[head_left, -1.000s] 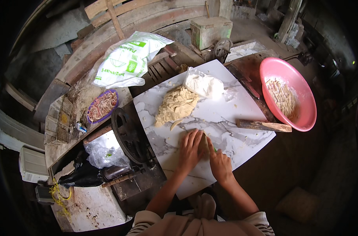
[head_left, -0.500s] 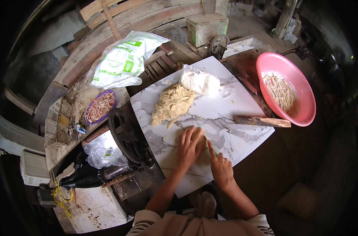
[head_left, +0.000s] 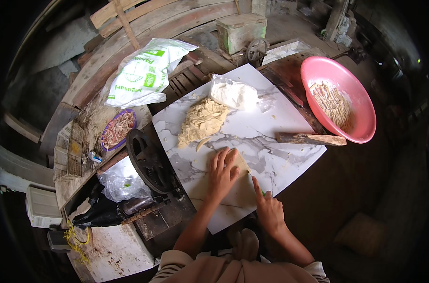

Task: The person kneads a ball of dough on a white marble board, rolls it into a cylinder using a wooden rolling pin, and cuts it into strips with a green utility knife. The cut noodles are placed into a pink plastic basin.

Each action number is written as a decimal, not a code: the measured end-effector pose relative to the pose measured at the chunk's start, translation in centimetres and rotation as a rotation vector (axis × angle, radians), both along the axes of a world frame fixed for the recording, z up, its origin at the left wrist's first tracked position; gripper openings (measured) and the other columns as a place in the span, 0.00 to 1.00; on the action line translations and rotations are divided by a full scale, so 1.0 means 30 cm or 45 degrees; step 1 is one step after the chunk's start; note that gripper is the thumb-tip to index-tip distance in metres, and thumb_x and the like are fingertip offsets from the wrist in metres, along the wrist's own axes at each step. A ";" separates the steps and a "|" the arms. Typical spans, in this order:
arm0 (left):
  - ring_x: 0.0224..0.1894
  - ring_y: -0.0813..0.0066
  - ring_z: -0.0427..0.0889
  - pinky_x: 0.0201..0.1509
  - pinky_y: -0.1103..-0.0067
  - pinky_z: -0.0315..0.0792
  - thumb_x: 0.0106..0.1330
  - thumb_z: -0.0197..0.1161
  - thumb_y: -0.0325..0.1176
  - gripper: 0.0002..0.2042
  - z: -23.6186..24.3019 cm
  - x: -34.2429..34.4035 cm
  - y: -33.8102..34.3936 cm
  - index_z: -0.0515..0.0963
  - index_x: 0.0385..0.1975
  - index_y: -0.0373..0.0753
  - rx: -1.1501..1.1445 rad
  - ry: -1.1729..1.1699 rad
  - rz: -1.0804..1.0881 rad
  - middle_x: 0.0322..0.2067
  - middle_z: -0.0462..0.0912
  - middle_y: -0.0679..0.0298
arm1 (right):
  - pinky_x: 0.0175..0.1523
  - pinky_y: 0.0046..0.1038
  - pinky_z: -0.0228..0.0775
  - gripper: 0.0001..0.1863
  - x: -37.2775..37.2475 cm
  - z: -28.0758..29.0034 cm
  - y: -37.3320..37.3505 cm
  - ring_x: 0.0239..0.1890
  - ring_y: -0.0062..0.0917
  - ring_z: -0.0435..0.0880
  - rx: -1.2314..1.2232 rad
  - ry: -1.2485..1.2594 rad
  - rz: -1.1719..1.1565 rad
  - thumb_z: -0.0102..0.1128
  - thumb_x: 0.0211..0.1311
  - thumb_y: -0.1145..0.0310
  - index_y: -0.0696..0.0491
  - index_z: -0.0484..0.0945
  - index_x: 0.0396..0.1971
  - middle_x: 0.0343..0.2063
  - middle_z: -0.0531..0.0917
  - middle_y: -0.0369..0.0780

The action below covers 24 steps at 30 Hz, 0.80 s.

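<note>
On the marble-patterned board my left hand lies flat, fingers stretched out. Its fingertips touch the left side of a flat piece of dough. My right hand is closed round a knife, of which a bit of green handle shows. The index finger points forward along it, and the thin blade reaches the dough's right edge. Beyond my left hand is a heap of pale dough, with a small dough strip beside it. A clear bag of white flour touches the heap.
A wooden bar crosses the board's right edge. The pink basin at right holds many dough strips. Left of the board stand a dark metal wheel and a purple-rimmed basket of strips. A white-and-green sack lies behind them.
My right hand and the knife have drawn back toward me, away from my left hand. More of the flat dough shows between the hands. The whole view has shifted slightly.
</note>
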<state>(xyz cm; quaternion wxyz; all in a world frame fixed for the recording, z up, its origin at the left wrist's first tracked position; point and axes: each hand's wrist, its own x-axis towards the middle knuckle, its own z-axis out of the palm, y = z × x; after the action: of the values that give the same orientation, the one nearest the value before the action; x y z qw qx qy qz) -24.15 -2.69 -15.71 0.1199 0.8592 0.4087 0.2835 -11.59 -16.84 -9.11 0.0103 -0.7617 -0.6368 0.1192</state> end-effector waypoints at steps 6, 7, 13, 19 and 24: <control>0.60 0.56 0.62 0.64 0.64 0.59 0.61 0.59 0.37 0.28 -0.006 -0.010 0.010 0.63 0.62 0.40 0.011 0.009 -0.008 0.60 0.63 0.55 | 0.25 0.39 0.75 0.43 0.025 0.020 -0.043 0.20 0.41 0.81 0.015 0.031 -0.025 0.50 0.53 0.79 0.41 0.45 0.69 0.25 0.78 0.48; 0.61 0.56 0.62 0.64 0.64 0.59 0.61 0.59 0.37 0.28 -0.020 -0.016 0.014 0.63 0.61 0.37 -0.013 -0.030 -0.008 0.60 0.64 0.55 | 0.25 0.38 0.76 0.43 0.028 0.032 -0.023 0.21 0.40 0.81 0.022 0.019 -0.009 0.51 0.53 0.78 0.42 0.45 0.69 0.26 0.78 0.48; 0.62 0.56 0.62 0.64 0.65 0.58 0.63 0.58 0.37 0.28 -0.020 -0.030 0.028 0.61 0.60 0.29 0.023 -0.091 -0.111 0.59 0.65 0.52 | 0.27 0.36 0.77 0.45 -0.004 0.007 0.177 0.24 0.40 0.83 0.143 -0.011 0.039 0.53 0.52 0.79 0.44 0.44 0.69 0.27 0.78 0.48; 0.62 0.57 0.62 0.64 0.65 0.57 0.59 0.60 0.32 0.28 -0.009 -0.036 0.022 0.62 0.59 0.30 -0.026 -0.133 -0.112 0.59 0.65 0.53 | 0.29 0.37 0.77 0.47 -0.039 -0.022 0.274 0.26 0.40 0.83 0.117 -0.004 0.079 0.54 0.50 0.80 0.47 0.42 0.69 0.28 0.79 0.50; 0.62 0.57 0.62 0.65 0.65 0.57 0.57 0.61 0.31 0.29 -0.007 -0.035 0.019 0.62 0.60 0.31 -0.023 -0.157 -0.104 0.59 0.65 0.54 | 0.30 0.37 0.77 0.45 -0.046 -0.020 0.280 0.26 0.41 0.83 0.075 -0.020 0.081 0.53 0.52 0.80 0.47 0.42 0.70 0.29 0.79 0.51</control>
<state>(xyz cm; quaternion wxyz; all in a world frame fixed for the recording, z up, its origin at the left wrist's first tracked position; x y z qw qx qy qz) -25.20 -2.12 -15.93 0.1643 0.8550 0.3675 0.3270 -12.96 -8.44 -9.72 0.0241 -0.7414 -0.6639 0.0947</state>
